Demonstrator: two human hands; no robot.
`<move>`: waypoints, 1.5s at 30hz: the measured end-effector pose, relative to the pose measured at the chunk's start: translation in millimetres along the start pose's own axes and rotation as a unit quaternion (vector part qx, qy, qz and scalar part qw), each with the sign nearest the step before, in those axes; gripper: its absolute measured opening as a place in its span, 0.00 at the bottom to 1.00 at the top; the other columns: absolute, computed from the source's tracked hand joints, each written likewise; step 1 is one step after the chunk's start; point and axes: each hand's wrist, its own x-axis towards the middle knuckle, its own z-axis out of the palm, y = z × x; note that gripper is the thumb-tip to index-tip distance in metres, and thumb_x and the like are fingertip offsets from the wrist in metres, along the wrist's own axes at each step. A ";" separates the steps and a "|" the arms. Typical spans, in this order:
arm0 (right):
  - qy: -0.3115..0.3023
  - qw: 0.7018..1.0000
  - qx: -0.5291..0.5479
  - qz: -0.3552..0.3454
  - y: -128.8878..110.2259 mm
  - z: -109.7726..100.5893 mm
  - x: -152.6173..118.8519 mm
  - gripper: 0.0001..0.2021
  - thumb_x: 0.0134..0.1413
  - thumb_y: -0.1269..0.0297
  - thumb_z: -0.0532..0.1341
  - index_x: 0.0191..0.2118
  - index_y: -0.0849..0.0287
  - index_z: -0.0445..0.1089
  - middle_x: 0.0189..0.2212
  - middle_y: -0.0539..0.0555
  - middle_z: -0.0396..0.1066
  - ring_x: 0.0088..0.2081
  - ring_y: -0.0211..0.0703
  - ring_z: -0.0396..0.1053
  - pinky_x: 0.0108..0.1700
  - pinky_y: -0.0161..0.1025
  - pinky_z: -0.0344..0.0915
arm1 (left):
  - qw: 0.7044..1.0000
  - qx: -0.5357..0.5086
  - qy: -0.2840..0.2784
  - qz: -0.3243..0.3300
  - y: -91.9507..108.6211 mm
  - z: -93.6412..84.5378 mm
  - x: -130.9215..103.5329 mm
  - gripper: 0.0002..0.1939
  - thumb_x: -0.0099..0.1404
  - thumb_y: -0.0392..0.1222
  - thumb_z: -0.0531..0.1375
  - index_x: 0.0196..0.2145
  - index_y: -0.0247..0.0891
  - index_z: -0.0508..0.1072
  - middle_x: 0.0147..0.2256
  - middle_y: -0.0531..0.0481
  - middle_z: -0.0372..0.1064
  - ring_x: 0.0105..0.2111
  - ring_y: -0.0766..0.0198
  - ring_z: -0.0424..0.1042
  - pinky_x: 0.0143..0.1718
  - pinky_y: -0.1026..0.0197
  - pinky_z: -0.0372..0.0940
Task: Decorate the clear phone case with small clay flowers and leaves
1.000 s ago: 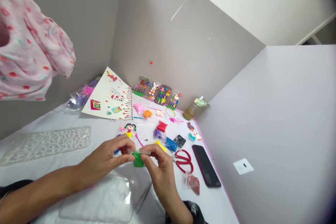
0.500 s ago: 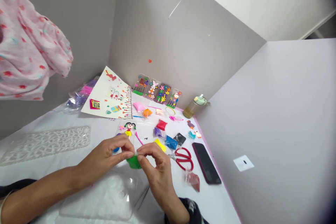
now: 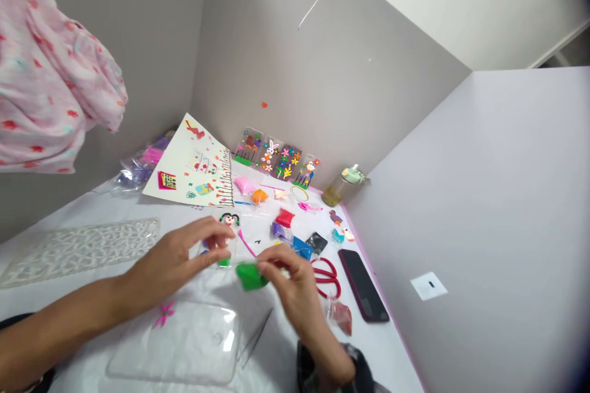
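A green clay packet (image 3: 250, 276) hangs from my right hand (image 3: 288, 282), pinched between thumb and fingers. My left hand (image 3: 196, 252) is to the left of it, thumb and fingertips apart, with nothing visible between them. Behind my left hand lies a clear case with a clay girl figure (image 3: 229, 219), mostly covered by the hand. A flat clear case (image 3: 184, 344) rests below my hands, with a pink clay flower (image 3: 165, 314) at its upper left corner. A pink modelling tool (image 3: 246, 243) lies just beyond the green packet.
Red-handled scissors (image 3: 328, 278), a phone (image 3: 363, 285) and a brown clay packet (image 3: 342, 316) lie to the right. Several coloured packets, such as a red one (image 3: 284, 217), sit ahead. Decorated cases (image 3: 271, 156) and a bottle (image 3: 341, 187) stand by the wall; a lattice strip (image 3: 92, 249) lies left.
My hands have drawn apart; the left has let go of the green packet. My right hand has moved slightly right with it. The pink flower on the clear case has come into view.
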 end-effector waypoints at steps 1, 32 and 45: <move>0.031 0.998 -0.053 -0.005 6.1 -13.9 8.8 0.13 0.67 0.54 0.67 0.33 0.54 0.83 0.30 0.53 0.83 0.31 0.47 0.79 0.35 0.41 0.75 | 1.000 0.012 0.011 -0.017 -0.2 -10.5 3.9 0.13 0.76 0.57 0.65 0.49 0.48 0.83 0.42 0.51 0.81 0.42 0.55 0.78 0.42 0.60 0.71; -0.296 0.942 -0.159 -0.013 -14.6 58.2 -27.7 0.16 0.67 0.70 0.75 0.57 0.57 0.79 0.54 0.61 0.79 0.55 0.57 0.79 0.57 0.50 0.77 | 0.892 0.106 -0.359 -0.251 -6.3 -69.0 -29.6 0.10 0.56 0.35 0.62 0.37 0.43 0.72 0.36 0.55 0.71 0.38 0.55 0.69 0.37 0.62 0.56; -0.246 0.949 -0.172 -0.097 1.6 80.2 -33.0 0.04 0.71 0.69 0.72 0.48 0.57 0.84 0.46 0.59 0.80 0.47 0.50 0.77 0.48 0.42 0.74 | 0.882 0.062 -0.387 -0.260 -10.6 -64.1 -25.5 0.09 0.59 0.39 0.63 0.40 0.42 0.72 0.34 0.56 0.70 0.37 0.57 0.68 0.37 0.61 0.59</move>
